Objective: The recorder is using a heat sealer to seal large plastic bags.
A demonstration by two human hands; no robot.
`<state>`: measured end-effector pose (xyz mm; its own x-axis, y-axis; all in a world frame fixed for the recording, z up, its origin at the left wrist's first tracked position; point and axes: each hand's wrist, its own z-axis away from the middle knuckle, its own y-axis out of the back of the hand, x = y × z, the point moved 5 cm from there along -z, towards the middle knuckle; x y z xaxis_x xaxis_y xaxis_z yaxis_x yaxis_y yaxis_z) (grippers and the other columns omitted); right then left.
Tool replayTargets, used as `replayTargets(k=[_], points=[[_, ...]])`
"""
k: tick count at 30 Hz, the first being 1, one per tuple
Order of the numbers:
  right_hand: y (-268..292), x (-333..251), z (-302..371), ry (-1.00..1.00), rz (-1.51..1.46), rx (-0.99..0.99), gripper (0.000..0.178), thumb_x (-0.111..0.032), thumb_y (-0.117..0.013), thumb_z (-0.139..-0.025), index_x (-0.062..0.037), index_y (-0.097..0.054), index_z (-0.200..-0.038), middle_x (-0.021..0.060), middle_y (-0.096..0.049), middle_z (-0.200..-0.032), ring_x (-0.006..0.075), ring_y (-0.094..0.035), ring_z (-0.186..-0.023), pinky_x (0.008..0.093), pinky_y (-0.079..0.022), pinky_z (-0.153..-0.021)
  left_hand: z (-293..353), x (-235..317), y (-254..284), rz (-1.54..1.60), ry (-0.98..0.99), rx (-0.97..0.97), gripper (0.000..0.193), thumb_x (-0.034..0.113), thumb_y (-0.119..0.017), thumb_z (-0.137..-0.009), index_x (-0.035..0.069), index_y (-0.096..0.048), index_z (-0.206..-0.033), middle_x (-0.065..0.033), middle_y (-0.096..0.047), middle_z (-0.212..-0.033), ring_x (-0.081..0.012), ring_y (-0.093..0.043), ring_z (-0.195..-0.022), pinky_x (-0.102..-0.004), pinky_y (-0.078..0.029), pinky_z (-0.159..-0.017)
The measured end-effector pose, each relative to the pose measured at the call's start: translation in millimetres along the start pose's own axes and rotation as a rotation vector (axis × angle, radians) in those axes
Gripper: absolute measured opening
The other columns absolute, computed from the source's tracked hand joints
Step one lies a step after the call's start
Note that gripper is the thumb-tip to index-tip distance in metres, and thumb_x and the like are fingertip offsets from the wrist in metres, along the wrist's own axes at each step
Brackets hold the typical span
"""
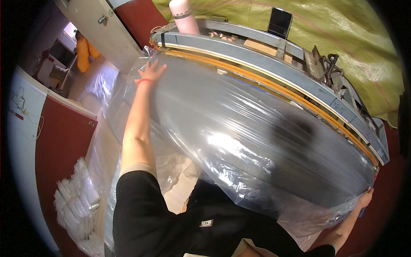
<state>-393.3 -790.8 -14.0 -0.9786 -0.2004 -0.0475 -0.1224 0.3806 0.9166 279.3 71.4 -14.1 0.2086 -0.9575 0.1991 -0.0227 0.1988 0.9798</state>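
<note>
1. Head view: I count one large clear plastic sheet (pixel 239 141) stretched over one grey machine bed (pixel 274 64) with an orange strip along its far edge.
2. My left hand (pixel 150 72) lies flat on the sheet's far-left corner, fingers spread, gripping nothing.
3. My right hand (pixel 365 198) sits at the sheet's near-right corner, touching the film; I cannot tell how far it is closed.
4. On the machine's far side I see one pink bottle (pixel 183 17) and one dark phone (pixel 279 22), upright.
5. One stack of white bags (pixel 77 201) lies on the floor at left.
6. One person in orange (pixel 85 51) stands in the doorway beyond.
</note>
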Motion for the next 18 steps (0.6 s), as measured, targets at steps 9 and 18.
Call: replayTargets(k=[9,18], points=[[-32,57,-82,0.013,-0.201,-0.264,0.063,-0.051,-0.037,-0.084,0.0067,-0.045,-0.106,0.0244,-0.051,-0.108,0.0364,-0.048,-0.100,0.0409,-0.038,-0.081,-31,-88,44,0.656,-0.305,0.652,0.050,0.043,-0.050,-0.080,0.009,-0.050,-0.116,-0.0182,-0.038,-0.127,-0.0283,-0.032,-0.121,-0.0370,-0.027,-0.098],[22,-4,-82,0.214,-0.537,-0.097,0.055,-0.044,-0.049,-0.082,0.0042,-0.050,-0.108,0.0173,-0.056,-0.103,0.0262,-0.053,-0.093,0.0313,-0.040,-0.079,65,-243,-157,0.232,-0.130,0.146,0.027,0.016,-0.044,-0.082,0.007,-0.057,-0.104,-0.0170,-0.054,-0.107,-0.0321,-0.051,-0.100,-0.0336,-0.041,-0.084]])
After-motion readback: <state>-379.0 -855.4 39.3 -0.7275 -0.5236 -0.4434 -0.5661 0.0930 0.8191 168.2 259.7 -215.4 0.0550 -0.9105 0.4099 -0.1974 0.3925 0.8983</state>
